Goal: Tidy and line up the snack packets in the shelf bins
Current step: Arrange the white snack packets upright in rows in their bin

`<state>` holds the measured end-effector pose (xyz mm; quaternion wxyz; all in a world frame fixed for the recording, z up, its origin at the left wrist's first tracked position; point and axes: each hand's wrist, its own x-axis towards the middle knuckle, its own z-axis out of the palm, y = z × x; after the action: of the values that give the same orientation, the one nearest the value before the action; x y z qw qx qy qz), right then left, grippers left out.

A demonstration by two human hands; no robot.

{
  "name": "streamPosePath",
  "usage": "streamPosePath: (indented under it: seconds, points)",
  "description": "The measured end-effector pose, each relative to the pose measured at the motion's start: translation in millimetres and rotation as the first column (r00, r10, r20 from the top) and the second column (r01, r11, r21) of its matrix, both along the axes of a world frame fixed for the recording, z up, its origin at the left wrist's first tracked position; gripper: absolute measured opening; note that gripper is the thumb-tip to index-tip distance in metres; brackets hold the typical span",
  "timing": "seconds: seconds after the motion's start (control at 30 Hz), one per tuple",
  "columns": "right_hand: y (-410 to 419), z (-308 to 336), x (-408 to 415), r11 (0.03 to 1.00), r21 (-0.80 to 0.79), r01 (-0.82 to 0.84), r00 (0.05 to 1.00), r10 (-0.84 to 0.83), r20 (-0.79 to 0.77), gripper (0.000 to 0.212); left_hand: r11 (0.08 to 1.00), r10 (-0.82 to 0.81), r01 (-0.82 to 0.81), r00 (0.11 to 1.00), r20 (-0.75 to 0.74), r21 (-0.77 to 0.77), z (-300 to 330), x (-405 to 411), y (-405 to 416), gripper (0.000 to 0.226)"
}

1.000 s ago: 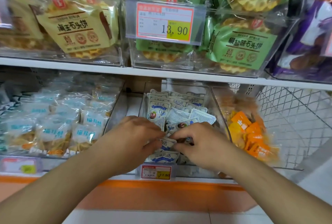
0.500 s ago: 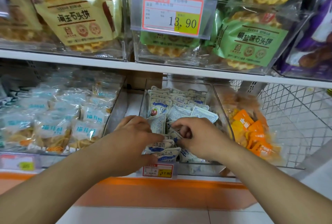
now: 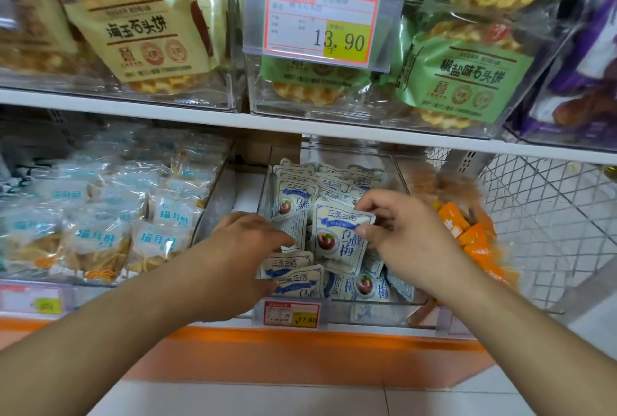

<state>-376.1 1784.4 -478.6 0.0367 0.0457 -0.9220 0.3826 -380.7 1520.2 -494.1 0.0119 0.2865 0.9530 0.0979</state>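
Head view, lower shelf, middle clear plastic bin (image 3: 402,175). Bin holds small flat white-and-blue snack packets (image 3: 302,277) with crimped edges and glossy film; back rows stand roughly upright, front ones lie slanted and overlapping.

Right hand (image 3: 405,235): thumb and forefinger pinch the upper right corner of one packet, the lifted packet (image 3: 337,238), held upright and face-on above the heap. Printed blue characters and a round dark-red fruit picture visible on it. Remaining fingers curled.

Left hand (image 3: 245,250): reaches into the left side of the bin, fingers curled over the edge of a second packet (image 3: 288,227) turned to show its fine-print back. Grip looks like a pinch; fingertips partly hidden.

Bin front carries a red-bordered price tag (image 3: 291,314) with yellow patch.

Left neighbouring bin: transparent crinkly bags with pale blue labels (image 3: 96,238), golden strand-like contents. Right neighbour: orange packets (image 3: 467,232) in a clear bin, beside a white wire mesh basket (image 3: 551,215).

Upper shelf, white board edge: clear bins of waffle-patterned round biscuits in beige bags (image 3: 143,38) and green bags (image 3: 467,78); large price tag (image 3: 322,25) reading 13.90 clipped in front. Purple bags at far right, blurred.
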Motion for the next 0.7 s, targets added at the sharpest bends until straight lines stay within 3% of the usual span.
streamPosePath:
  seconds: [0.27,0.37,0.43,0.5,0.6,0.7]
  points:
    - [-9.1,0.7,-1.9,0.997,-0.017,0.071,0.995,-0.072,-0.062,0.022,1.0,-0.022,0.023,1.0,-0.012,0.016,1.1,2.7,-4.8,0.043]
    - [-10.0,2.0,0.6,0.975,0.216,-0.058,0.996,0.041,0.08,0.023,1.0,-0.022,0.022,1.0,-0.013,-0.012,2.4,3.1,-5.4,0.041]
    - [-10.3,-0.4,4.0,0.898,0.399,-0.185,0.974,0.113,0.198,0.027,0.999,-0.028,0.027,0.999,-0.018,-0.035,4.2,3.5,-5.1,0.04]
    - [-10.7,-2.0,7.4,0.839,0.473,-0.27,0.946,0.139,0.292,0.024,0.999,-0.031,0.03,0.999,-0.019,-0.042,5.9,3.0,-5.6,0.04]
    - [-8.3,2.2,8.5,0.758,0.582,-0.295,0.947,0.149,0.286,0.024,0.998,-0.041,0.04,0.999,-0.016,-0.058,8.1,1.9,-5.6,0.039]
    - [-2.6,9.4,9.4,0.784,0.542,-0.304,0.945,0.175,0.277,0.025,0.996,-0.049,0.049,0.999,0.0,-0.07,10.0,0.7,-4.4,0.04]
